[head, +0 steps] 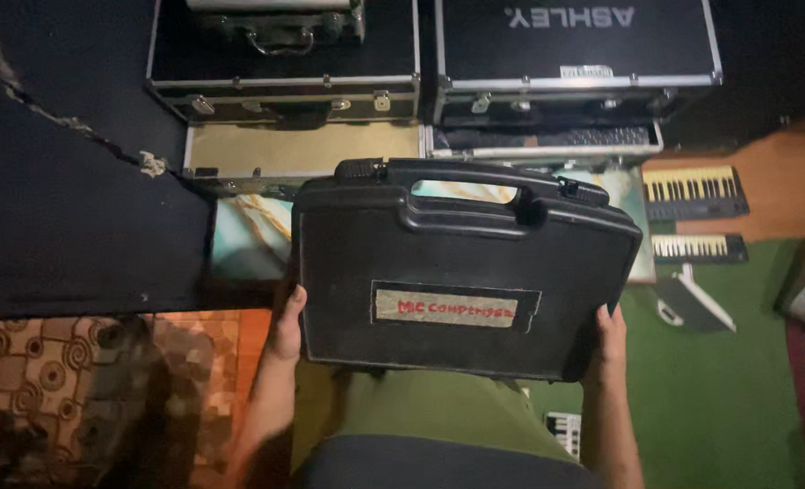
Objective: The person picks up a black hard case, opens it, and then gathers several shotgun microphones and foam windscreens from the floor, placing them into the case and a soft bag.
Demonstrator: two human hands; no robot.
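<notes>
Looking down from head height, a person holds a black plastic carrying case point(461, 272) in front of their body, one hand at each side. The left hand point(286, 326) grips the case's lower left edge, thumb on the lid and the other fingers tucked out of sight beneath. The right hand point(609, 340) clasps the lower right corner the same way, with only the thumb and edge of the palm showing. The case is shut, lies nearly flat, and its moulded handle point(470, 204) points away from the person. A pale taped label point(452, 308) with red handwriting sits in the middle of the lid.

Beyond the case, on the floor, stand two dark flight cases with metal trim, one on the left point(285, 86) and one on the right point(574, 68). To the right, on green carpet point(719, 389), lie two small piano keyboards point(692, 190). At lower left is a patterned brown rug point(31, 362), dim and blurred, with what may be a dark bag lying on it
</notes>
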